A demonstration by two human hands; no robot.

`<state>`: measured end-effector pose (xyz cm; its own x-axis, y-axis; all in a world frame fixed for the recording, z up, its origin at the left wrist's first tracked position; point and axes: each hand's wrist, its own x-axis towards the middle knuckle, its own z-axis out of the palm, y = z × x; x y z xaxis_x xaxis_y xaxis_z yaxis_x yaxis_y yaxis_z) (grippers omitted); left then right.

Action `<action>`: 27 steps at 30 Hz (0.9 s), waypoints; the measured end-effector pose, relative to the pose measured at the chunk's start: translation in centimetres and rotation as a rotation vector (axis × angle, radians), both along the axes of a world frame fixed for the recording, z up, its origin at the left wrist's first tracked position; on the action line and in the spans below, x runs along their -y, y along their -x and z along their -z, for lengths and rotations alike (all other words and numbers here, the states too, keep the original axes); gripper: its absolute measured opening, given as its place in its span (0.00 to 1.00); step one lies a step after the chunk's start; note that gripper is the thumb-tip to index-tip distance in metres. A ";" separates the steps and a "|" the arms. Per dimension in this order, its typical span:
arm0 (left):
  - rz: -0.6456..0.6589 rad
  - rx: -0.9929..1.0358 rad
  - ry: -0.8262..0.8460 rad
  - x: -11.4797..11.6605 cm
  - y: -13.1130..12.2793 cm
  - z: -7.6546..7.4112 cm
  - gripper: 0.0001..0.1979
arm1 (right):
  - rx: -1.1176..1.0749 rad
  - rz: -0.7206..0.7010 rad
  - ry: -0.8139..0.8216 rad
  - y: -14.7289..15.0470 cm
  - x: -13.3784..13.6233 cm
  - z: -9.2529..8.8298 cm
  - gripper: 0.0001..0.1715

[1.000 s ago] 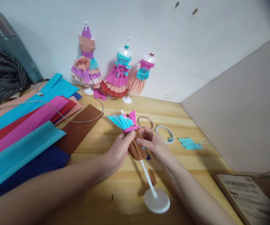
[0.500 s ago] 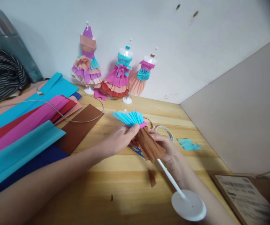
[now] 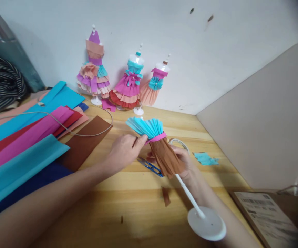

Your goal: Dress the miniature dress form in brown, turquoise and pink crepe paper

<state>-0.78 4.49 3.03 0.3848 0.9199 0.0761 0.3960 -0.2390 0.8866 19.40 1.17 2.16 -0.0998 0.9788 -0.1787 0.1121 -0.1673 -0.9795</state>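
a small doll-sized dress form (image 3: 161, 146) on a white plastic stand is held tilted in the middle of the frame, above the pale wooden table (image 3: 143, 203). it is dressed in a pleated turquoise paper fan (image 3: 146, 126), a pink paper band (image 3: 157, 138) and a pleated brown paper skirt (image 3: 165, 159). its round white base (image 3: 207, 224) points to the lower right. the left hand (image 3: 124, 151) is pinched, thumb and forefinger closed at the edge of the band beneath the fan. the right hand (image 3: 184, 162) is wrapped around the skirt from behind, largely hidden by it. blue-handled snips (image 3: 150, 166) lie on the table just below the hands, with a brown paper scrap (image 3: 165, 196) lower down. a turquoise paper scrap (image 3: 205, 158) lies to the right, and a white tape ring (image 3: 178, 141) shows behind the skirt. three finished paper dresses on stands (image 3: 125, 82) are lined up against the white wall at the upper centre. long crepe paper sheets in turquoise, pink, red and brown (image 3: 30, 137) are spread across the left of the frame.
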 end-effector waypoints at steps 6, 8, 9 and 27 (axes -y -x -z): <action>-0.116 0.265 0.126 -0.2 -0.7 1.4 0.10 | -0.312 -0.064 0.259 -0.2 -0.2 0.2 0.22; -0.069 0.383 0.314 -0.1 -0.9 1.7 0.08 | -0.301 -0.043 0.244 -0.2 -0.2 0.2 0.21; -0.039 0.422 0.399 -0.1 -0.9 1.8 0.09 | -0.296 -0.032 0.236 -0.2 -0.2 0.1 0.21; -0.008 0.543 0.429 0.2 -1.0 2.3 0.17 | -0.239 0.073 0.119 0.2 -0.2 -1.3 0.17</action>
